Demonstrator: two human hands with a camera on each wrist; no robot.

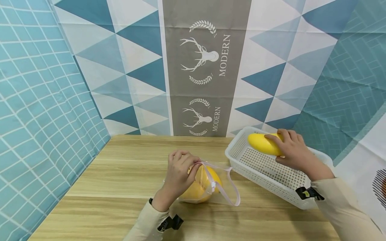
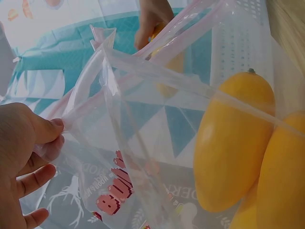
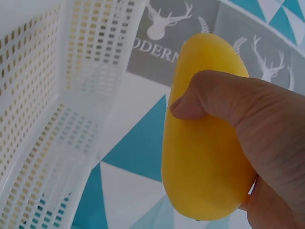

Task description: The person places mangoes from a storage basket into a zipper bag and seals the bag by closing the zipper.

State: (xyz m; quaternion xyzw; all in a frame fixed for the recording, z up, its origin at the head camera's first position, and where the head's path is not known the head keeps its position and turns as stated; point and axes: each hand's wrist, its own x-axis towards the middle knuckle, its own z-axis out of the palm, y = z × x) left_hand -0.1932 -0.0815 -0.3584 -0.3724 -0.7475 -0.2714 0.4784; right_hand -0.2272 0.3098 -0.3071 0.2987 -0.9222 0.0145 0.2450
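My left hand [image 1: 179, 172] pinches the pink-edged rim of a clear zip bag [image 1: 223, 191] between thumb and fingertip; its other fingers are spread in the left wrist view. Inside the bag lie several yellow mangoes [image 2: 233, 143], long and smooth, one showing a small green stem end. Over a white perforated basket [image 1: 271, 182] my right hand [image 1: 297, 155] grips another yellow mango [image 3: 205, 162], thumb across its side. The bag's mouth gapes toward the basket. Part of the bag is hidden behind my left hand.
Both the bag and the basket stand on a wood-grain table [image 1: 120, 187]. Behind it hangs a patterned cloth [image 1: 202, 100] with triangles and deer heads. A blue tiled sheet [image 1: 45, 100] borders the left side.
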